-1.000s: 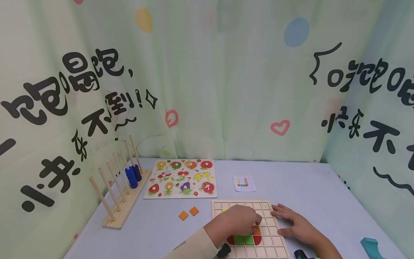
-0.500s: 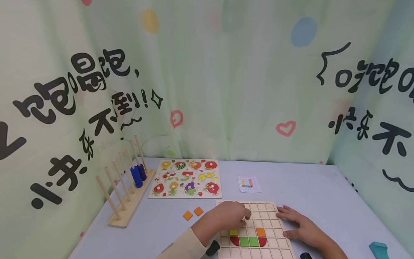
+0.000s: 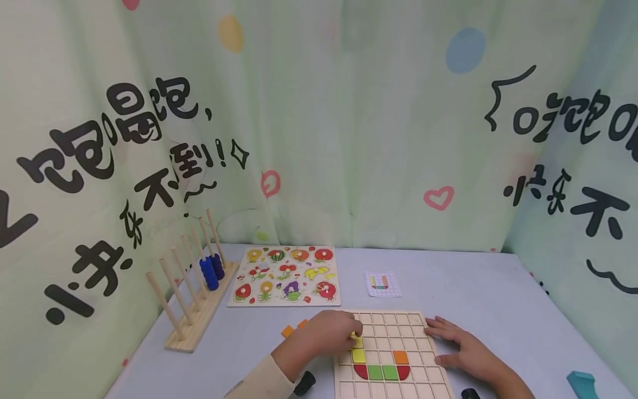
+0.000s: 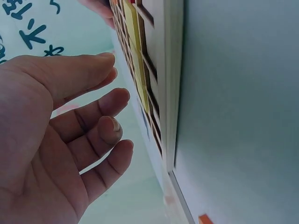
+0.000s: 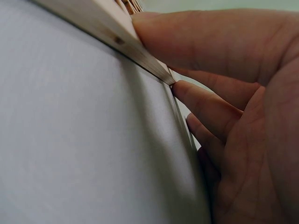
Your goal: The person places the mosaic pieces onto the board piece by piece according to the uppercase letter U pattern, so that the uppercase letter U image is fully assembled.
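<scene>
A wooden grid board (image 3: 421, 360) lies on the table. Its cells hold two green tiles (image 3: 382, 372) between two rounded red pieces (image 3: 404, 373), with an orange tile (image 3: 400, 357) above the right one and yellow tiles (image 3: 358, 356) in a column above the left. Over the board's left side is my left hand (image 3: 329, 332), partly covering the upper yellow tiles. In the left wrist view its fingers (image 4: 110, 126) are loosely bent, holding nothing, just off the yellow column (image 4: 133, 28). My right hand (image 3: 466, 349) rests against the board's right edge, thumb and fingers (image 5: 201, 100) touching the wood.
Two loose orange tiles (image 3: 287, 331) lie left of the board, partly behind the left arm. Behind stand a fruit puzzle board (image 3: 285, 302) and a small pattern card (image 3: 382, 285). A peg stand (image 3: 181, 341) with blue rings is far left, a teal block (image 3: 582, 383) far right.
My left hand has moved left across the board, from near the orange tile to the yellow column, uncovering the red, green and orange pieces. My right hand stays at the edge.
</scene>
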`<act>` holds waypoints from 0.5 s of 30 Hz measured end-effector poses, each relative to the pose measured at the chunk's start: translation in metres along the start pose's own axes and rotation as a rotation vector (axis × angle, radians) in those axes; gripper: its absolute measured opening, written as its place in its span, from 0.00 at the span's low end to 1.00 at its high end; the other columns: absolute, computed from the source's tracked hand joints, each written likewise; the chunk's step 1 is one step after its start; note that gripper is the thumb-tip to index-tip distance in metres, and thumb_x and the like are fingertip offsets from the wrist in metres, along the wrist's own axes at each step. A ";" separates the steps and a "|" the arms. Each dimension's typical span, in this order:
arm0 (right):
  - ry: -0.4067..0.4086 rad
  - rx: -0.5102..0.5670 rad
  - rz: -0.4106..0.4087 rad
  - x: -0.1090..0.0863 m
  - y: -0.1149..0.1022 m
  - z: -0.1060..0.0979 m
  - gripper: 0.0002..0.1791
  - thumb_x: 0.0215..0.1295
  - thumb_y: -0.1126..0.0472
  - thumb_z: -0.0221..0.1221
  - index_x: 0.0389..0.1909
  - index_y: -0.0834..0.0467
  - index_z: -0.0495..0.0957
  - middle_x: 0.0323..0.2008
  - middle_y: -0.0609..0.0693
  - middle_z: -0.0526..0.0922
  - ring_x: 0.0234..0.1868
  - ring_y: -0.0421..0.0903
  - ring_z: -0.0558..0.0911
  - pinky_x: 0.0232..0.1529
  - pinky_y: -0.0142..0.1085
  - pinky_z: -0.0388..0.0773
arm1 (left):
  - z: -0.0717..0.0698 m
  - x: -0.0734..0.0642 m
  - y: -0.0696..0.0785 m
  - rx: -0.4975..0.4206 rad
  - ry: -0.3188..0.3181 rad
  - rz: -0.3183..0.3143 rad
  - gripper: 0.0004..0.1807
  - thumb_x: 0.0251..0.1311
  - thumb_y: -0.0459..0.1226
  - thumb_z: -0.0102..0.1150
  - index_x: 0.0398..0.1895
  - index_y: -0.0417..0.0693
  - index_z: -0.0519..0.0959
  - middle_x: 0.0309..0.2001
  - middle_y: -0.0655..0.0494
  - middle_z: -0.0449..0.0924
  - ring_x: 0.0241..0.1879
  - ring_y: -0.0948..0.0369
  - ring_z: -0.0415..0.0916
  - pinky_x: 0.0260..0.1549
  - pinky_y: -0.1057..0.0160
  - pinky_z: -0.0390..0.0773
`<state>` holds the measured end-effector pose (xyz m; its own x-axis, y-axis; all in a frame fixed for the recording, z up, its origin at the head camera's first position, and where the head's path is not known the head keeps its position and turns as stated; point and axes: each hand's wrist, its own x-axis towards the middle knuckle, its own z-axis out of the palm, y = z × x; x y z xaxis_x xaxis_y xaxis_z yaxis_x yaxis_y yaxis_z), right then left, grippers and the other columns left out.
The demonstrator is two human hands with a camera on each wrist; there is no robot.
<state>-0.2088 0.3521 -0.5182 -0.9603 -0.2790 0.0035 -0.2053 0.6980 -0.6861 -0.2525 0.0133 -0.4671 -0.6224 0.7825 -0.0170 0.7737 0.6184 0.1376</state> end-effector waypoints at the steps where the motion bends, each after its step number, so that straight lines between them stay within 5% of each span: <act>1: 0.001 0.000 -0.002 0.000 0.000 0.000 0.37 0.48 0.47 0.70 0.60 0.58 0.77 0.67 0.62 0.66 0.69 0.70 0.54 0.60 0.68 0.51 | 0.000 -0.002 -0.002 -0.001 0.001 -0.001 0.05 0.62 0.40 0.63 0.40 0.58 0.84 0.33 0.71 0.77 0.29 0.73 0.68 0.33 0.71 0.72; 10: 0.000 -0.007 -0.013 0.001 0.001 0.000 0.36 0.49 0.46 0.70 0.60 0.57 0.77 0.67 0.62 0.66 0.69 0.67 0.56 0.60 0.68 0.52 | 0.003 -0.022 -0.026 -0.010 -0.004 -0.086 0.05 0.61 0.42 0.65 0.39 0.59 0.84 0.32 0.71 0.75 0.30 0.72 0.68 0.36 0.70 0.74; 15: 0.010 0.000 -0.045 0.000 0.003 -0.001 0.34 0.50 0.47 0.70 0.59 0.56 0.78 0.67 0.62 0.67 0.69 0.35 0.57 0.59 0.68 0.54 | 0.007 -0.033 -0.039 -0.033 -0.019 -0.169 0.06 0.60 0.43 0.66 0.40 0.61 0.84 0.31 0.71 0.74 0.30 0.71 0.68 0.36 0.69 0.75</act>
<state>-0.2094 0.3549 -0.5199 -0.9520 -0.3032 0.0418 -0.2482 0.6846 -0.6853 -0.2616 -0.0359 -0.4784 -0.7410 0.6687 -0.0613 0.6535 0.7391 0.1635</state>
